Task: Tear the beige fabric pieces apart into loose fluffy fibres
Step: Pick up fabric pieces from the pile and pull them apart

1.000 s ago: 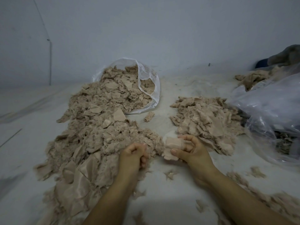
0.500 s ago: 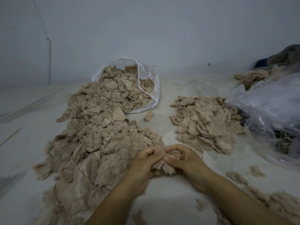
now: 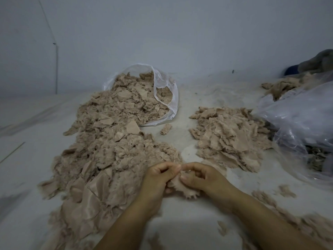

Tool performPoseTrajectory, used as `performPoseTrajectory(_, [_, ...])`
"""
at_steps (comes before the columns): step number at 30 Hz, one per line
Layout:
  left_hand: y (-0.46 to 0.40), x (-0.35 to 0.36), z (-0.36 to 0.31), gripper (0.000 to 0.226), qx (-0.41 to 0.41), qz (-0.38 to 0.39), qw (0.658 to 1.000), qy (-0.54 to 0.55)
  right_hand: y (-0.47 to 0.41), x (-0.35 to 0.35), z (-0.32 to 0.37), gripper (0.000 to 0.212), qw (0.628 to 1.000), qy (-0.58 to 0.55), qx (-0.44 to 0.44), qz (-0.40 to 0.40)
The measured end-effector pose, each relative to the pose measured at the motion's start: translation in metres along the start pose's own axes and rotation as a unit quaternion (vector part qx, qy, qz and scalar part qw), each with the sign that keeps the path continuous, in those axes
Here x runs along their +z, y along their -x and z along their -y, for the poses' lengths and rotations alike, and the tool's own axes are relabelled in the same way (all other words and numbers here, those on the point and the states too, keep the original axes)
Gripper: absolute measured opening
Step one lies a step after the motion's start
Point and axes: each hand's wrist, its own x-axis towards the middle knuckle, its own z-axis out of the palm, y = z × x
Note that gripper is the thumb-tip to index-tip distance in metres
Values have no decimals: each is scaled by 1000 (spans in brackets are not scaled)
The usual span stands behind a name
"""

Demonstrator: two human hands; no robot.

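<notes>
Both hands meet near the front-centre of the pale work surface point(image 3: 198, 219), clamped on one beige fabric piece point(image 3: 182, 186). Left hand point(image 3: 158, 177) pinches its left part betw. thumb & curled fingers; right hand point(image 3: 200, 177) pinches the right part the same way. Grip points sit close together, prob. so the pull lands on a short span of cloth and it rips rather than stretches.

Piece hangs betw. & below the hands, just above the surface. Long axis runs roughly left-right, hand to hand; frayed zigzag edge points toward the front edge. Upper part is hidden by fingers, so full shape can't be told.

Big pile point(image 3: 111, 150) of pieces and fluff lies left of the hands, spilling out of an open clear bag point(image 3: 167, 98) toward the back, likely within left-hand reach for dropping or picking. A flatter heap point(image 3: 228, 138) lies right of centre, beside a crumpled plastic bag point(image 3: 297, 120) at the right edge. Which heap is done vs. pending, can't say for sure.
</notes>
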Motion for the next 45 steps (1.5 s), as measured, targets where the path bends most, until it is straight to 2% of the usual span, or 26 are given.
performPoseTrajectory(1, [1,2,1,11,0,8,1000,-9,0,2,0,21,1000,12,-8,0])
performPoseTrajectory(3, [-3,3,1,14,-5,-41,999,2,-1,1,1,11,1000,2,-14,-6])
performPoseTrajectory(6, [-11,-10,-4,10,-11,-150,984,99,0,-8,4,20,1000,-21,-10,-18])
performPoseTrajectory(8, [-10,-18,-3,14,-6,-150,986,74,0,-11,7,20,997,-59,-5,-42])
performPoseTrajectory(10, [-7,-13,4,22,8,-117,993,-32,-6,-14,6,20,979,-152,-13,-133])
performPoseTrajectory(11, [-7,-7,7,24,30,-111,988,-106,-10,-16,5,21,956,-217,-9,-196])
performPoseTrajectory(13, [-8,0,14,15,108,-125,947,-277,-15,-21,3,22,905,-323,7,-278])
performPoseTrajectory(14, [-9,1,15,15,136,-114,917,-358,-16,-21,2,22,898,-331,20,-288])
performPoseTrajectory(16, [-13,-2,21,35,144,-62,868,-470,-15,-18,-5,18,929,-250,46,-270])
performPoseTrajectory(18, [-18,-5,23,34,137,-36,842,-520,-13,-9,-11,12,963,-129,43,-233])
performPoseTrajectory(20, [-19,-2,20,19,159,-64,850,-499,-12,-5,-15,4,976,-23,23,-216])
performPoseTrajectory(22, [-14,-1,16,15,142,-78,915,-371,-13,-6,-18,30,976,58,3,-208])
performPoseTrajectory(24, [-8,-2,13,28,85,-12,971,-222,-13,-7,-18,52,975,146,-25,-164])
performPoseTrajectory(26, [-3,0,8,26,63,20,988,-142,-13,-5,-18,46,977,171,-48,-114])
performPoseTrajectory(28, [-4,-1,5,16,68,-1,993,-100,-13,-1,-17,30,981,141,-55,-118])
performPoseTrajectory(32, [-7,-3,6,14,48,-85,994,-48,-11,-2,-16,24,974,131,-98,-158])
performPoseTrajectory(35, [-10,-5,4,12,27,-106,993,41,-8,-3,-13,20,987,79,-91,-105])
performPoseTrajectory(40, [-7,-5,3,11,47,-48,998,-21,-9,2,-17,7,996,7,-57,-68])
performPoseTrajectory(45, [-10,-6,4,23,59,-100,992,-40,-8,0,-14,19,995,-71,-41,-53])
